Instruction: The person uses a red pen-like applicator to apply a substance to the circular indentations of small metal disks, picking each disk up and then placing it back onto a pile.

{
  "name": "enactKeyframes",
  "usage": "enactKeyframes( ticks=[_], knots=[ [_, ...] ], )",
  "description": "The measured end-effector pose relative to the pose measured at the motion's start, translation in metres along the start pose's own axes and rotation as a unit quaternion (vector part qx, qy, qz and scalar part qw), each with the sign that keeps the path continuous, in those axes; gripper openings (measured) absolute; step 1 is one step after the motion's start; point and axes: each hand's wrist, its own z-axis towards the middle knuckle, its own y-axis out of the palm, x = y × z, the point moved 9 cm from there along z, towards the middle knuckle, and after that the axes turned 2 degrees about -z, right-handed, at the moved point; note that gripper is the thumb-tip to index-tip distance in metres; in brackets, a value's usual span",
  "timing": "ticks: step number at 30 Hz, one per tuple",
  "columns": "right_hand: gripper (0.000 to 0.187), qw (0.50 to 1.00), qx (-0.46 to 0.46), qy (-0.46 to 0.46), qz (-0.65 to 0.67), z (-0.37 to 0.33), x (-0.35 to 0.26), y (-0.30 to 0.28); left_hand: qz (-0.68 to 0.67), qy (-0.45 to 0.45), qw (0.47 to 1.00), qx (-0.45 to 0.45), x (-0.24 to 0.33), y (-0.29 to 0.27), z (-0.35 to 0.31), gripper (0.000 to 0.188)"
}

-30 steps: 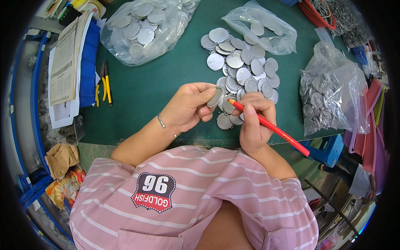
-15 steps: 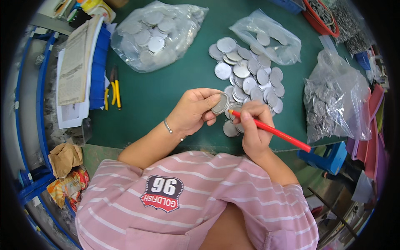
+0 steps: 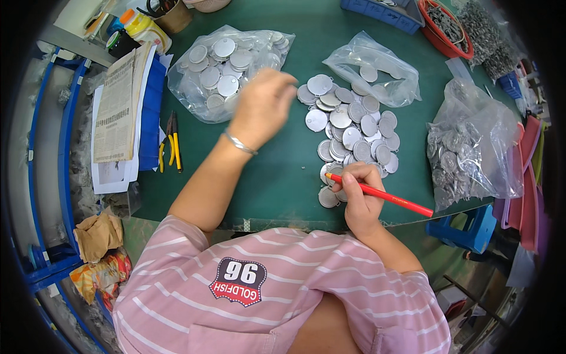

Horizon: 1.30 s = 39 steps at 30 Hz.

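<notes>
A thick red pencil (image 3: 392, 197) is gripped in my right hand (image 3: 362, 192), its tip pointing left over the near end of a pile of round grey metal discs (image 3: 352, 134). The discs have small loops at their rims. My left hand (image 3: 265, 100), with a metal bracelet at the wrist, is over the near right side of a clear plastic bag (image 3: 221, 71) of similar discs. Its fingers are blurred by motion, so I cannot make out whether anything is in them.
Another plastic bag (image 3: 372, 65) with a few discs lies behind the pile. A bag of shiny metal parts (image 3: 466, 144) is at the right, near a red basket (image 3: 446, 29). Yellow-handled pliers (image 3: 172, 144) lie left, beside papers (image 3: 121, 109) and a blue bin (image 3: 152, 112).
My left hand has left the pencil tip and moved up and left to the bag of discs; the disc it held no longer shows there. My right hand keeps the pencil.
</notes>
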Motion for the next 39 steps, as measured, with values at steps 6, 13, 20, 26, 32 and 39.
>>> enactKeyframes(
  ticks=[6,13,20,26,32,39],
  knots=[
    [0.008,1.000,-0.002,-0.004,-0.004,0.000,-0.004,-0.002,0.030,0.053,0.989,-0.135,0.014,0.072,-0.024,0.035],
    [0.011,0.999,0.041,0.007,-0.026,0.008,-0.005,-0.008,-0.089,-0.030,0.988,-0.121,0.011,0.053,-0.031,0.017],
    [0.022,0.998,0.043,0.045,-0.020,0.012,0.011,-0.006,-0.492,-0.363,0.777,-0.148,0.019,0.071,-0.088,0.016],
    [0.018,0.997,-0.008,0.022,-0.068,0.015,0.010,-0.003,-0.425,-0.294,0.834,-0.192,0.026,0.067,-0.093,0.016],
    [0.025,0.997,0.058,-0.008,-0.054,0.014,-0.006,-0.007,-0.505,-0.389,0.757,-0.142,0.024,0.068,-0.097,0.021],
    [0.020,0.993,0.050,-0.070,-0.079,0.006,-0.020,-0.016,-0.559,-0.416,0.709,-0.110,0.020,0.067,-0.099,0.024]
  ],
)
